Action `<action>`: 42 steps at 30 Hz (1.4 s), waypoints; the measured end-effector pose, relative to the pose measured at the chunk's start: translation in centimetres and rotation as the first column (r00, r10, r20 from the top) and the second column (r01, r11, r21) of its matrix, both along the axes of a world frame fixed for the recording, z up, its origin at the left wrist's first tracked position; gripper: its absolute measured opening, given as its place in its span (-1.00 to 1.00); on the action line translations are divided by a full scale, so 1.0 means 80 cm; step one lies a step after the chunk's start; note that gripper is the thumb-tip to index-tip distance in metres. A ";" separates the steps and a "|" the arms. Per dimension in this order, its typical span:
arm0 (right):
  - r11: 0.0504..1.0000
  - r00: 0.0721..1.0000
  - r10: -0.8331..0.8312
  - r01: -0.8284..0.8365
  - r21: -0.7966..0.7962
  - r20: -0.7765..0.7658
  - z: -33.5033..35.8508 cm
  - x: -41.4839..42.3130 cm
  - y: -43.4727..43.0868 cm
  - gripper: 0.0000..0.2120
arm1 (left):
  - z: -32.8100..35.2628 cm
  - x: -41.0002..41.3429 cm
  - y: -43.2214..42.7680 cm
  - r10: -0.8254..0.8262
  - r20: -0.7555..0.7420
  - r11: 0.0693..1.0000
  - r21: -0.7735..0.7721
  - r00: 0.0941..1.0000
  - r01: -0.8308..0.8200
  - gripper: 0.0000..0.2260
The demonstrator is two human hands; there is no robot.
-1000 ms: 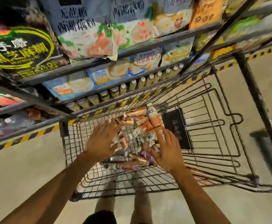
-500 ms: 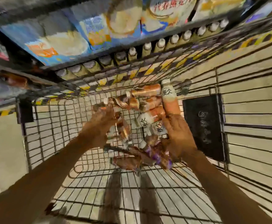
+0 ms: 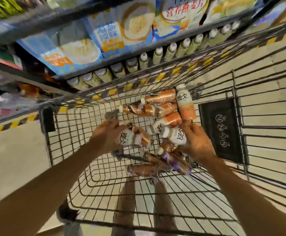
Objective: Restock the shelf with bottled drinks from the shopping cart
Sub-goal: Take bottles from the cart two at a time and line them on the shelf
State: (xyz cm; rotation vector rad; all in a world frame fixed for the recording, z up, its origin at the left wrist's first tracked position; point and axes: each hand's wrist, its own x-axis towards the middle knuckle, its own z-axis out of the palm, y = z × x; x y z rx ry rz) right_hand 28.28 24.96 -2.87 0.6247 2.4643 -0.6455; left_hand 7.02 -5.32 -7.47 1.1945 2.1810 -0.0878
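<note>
Both my hands are down inside the wire shopping cart [image 3: 81, 160]. My left hand [image 3: 107, 135] grips a brown-and-white bottle [image 3: 133, 137] lifted off the pile. My right hand [image 3: 197, 143] closes on a white-labelled bottle [image 3: 174, 135]. Several orange-labelled bottles [image 3: 166, 109] lie at the cart's far end, one pale orange bottle [image 3: 185, 104] leaning by the wall. Purple-and-brown bottles [image 3: 174, 163] lie below my right hand. The bottom shelf [image 3: 115, 72] ahead holds a row of white-capped bottles [image 3: 171, 51].
Blue cereal bags [image 3: 110, 38] fill the shelf above the bottle row. A black warning plate [image 3: 223, 128] hangs on the cart's right wall. Yellow-black tape [image 3: 11, 124] marks the floor by the shelf base. My legs show through the cart's bottom grid.
The view has moved closer to the cart. My left hand has taken hold of a brown-and-white bottle and raised it; my right hand has shifted up onto a white-labelled bottle.
</note>
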 end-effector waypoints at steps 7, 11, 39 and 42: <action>0.691 0.802 -0.596 0.538 -0.483 0.039 0.161 0.014 -0.068 -0.50 | 0.187 0.039 -0.004 0.676 0.571 0.645 -0.154 0.465 -0.749 -0.04; 0.467 0.652 -0.755 0.609 -0.641 0.069 0.237 0.014 -0.124 -0.37 | 0.300 0.064 -0.027 0.376 0.912 0.461 -0.339 -0.166 -0.820 -0.70; 0.248 0.767 -0.627 0.033 -0.968 -0.134 0.595 -0.011 -0.489 -0.40 | 0.639 0.167 -0.398 0.119 0.989 -0.080 0.100 0.090 -0.992 -0.51; 0.353 0.775 -0.584 -0.023 -0.935 -0.240 0.613 -0.043 -0.538 -0.08 | 0.659 0.142 -0.448 0.142 0.979 -0.127 0.166 0.147 -0.978 -0.52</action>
